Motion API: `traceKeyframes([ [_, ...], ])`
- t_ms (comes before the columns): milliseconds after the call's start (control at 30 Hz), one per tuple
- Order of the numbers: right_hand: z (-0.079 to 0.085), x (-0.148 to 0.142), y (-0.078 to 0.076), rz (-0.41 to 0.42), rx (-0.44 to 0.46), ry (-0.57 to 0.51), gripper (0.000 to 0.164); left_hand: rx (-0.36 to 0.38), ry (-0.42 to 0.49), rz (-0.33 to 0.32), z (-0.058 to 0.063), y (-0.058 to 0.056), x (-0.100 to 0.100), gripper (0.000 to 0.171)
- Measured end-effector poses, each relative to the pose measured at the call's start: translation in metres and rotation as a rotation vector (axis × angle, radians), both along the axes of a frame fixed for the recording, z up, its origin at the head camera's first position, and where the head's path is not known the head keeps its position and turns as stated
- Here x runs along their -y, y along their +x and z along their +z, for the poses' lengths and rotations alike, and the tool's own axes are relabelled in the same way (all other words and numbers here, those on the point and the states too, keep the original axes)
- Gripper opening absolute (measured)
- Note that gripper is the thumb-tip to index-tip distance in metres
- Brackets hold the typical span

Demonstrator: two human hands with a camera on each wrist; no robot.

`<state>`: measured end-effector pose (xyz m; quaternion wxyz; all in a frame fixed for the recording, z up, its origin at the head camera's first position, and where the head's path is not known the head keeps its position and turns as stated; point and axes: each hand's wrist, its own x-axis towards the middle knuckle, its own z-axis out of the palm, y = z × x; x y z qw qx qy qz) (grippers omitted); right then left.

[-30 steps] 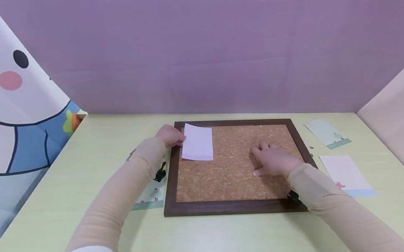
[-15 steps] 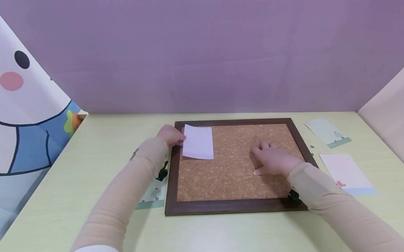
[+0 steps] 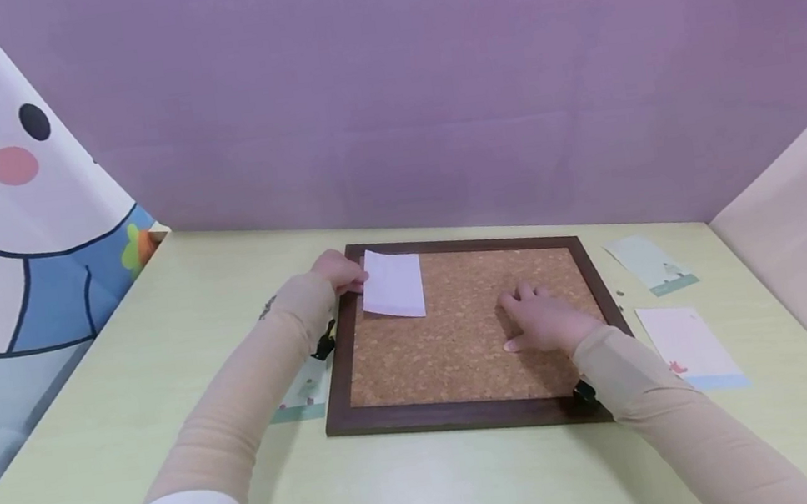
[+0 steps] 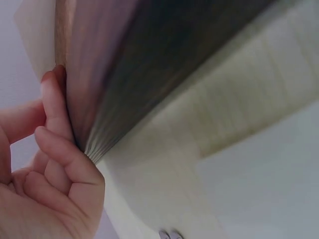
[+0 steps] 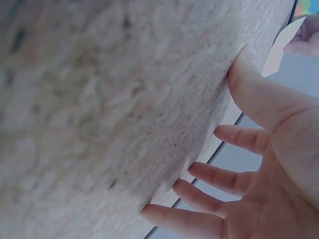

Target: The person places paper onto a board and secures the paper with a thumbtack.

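A cork board (image 3: 452, 338) with a dark brown frame (image 3: 431, 417) lies in the middle of the table in the head view. My left hand (image 3: 342, 271) is at its upper left, pinching the left edge of a white paper card (image 3: 393, 287) over the cork. In the left wrist view, the thumb and index finger (image 4: 55, 104) meet at the frame's inner edge, beside the card. My right hand (image 3: 548, 322) rests on the right half of the cork. Its fingers (image 5: 214, 177) are spread, fingertips against the surface, and it holds nothing.
Right of the board lie a green-edged card (image 3: 653, 263) and a blue-edged card (image 3: 691, 347), with small dark bits (image 3: 620, 293) beside the frame. Another card (image 3: 307, 390) is on the left, partly hidden by the left arm. A purple backdrop (image 3: 385, 103) rises behind the table (image 3: 417, 486).
The white paper card lies slightly flatter over the cork than before. Both hands stay in place, and the head view shifts a little.
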<state>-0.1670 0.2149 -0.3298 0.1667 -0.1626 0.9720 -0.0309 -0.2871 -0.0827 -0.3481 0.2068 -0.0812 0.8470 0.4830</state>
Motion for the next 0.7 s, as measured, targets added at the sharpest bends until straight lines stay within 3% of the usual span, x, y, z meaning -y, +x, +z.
traceKeyframes([
  [367,-0.0014,0.0,-0.0011,-0.003,-0.003,-0.004,0.054,-0.01,-0.002,0.005,0.003,0.0022,-0.0003,0.033],
  [700,0.0064,-0.002,-0.0075,0.024,0.053,-0.014,0.057,0.007,0.003,0.012,-0.0024,0.0001,-0.0029,0.033],
])
